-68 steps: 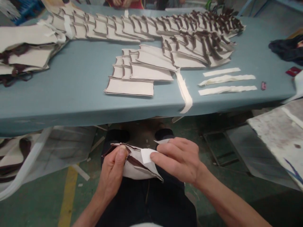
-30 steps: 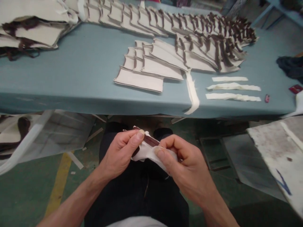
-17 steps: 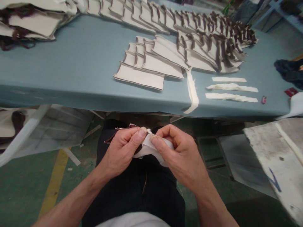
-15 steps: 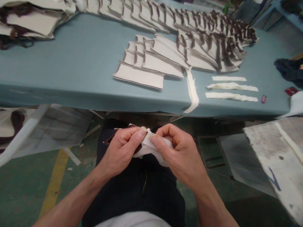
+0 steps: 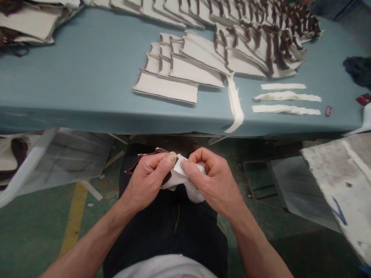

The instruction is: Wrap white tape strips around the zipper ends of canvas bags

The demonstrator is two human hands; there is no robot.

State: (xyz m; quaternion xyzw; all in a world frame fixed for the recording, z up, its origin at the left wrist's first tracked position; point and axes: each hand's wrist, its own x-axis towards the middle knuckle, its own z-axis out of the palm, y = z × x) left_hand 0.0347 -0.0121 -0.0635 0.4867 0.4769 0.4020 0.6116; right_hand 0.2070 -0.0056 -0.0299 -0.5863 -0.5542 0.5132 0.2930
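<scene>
Over my lap, a white and maroon fabric piece (image 5: 188,186) is bunched between both hands. My left hand (image 5: 149,177) is closed on its maroon end, the thumb and forefinger pinching the edge. Close by on the other side, my right hand (image 5: 213,179) pinches the white part between thumb and bent fingers. The two thumb tips are a short way apart. Part of the piece is hidden behind my fingers, and a white fold hangs below them.
Ahead is a table (image 5: 95,69) covered in blue-green. On it lie overlapping white pieces with dark edges (image 5: 168,88), cream strips (image 5: 286,110) and a small pink object (image 5: 328,111). A worn white board (image 5: 339,181) juts in at right; a white-lined bin (image 5: 78,158) stands at left.
Both hands have shifted slightly left with the fabric piece, keeping their pinch. The right thumb has moved a little along the white part. The table appears slightly higher in view.
</scene>
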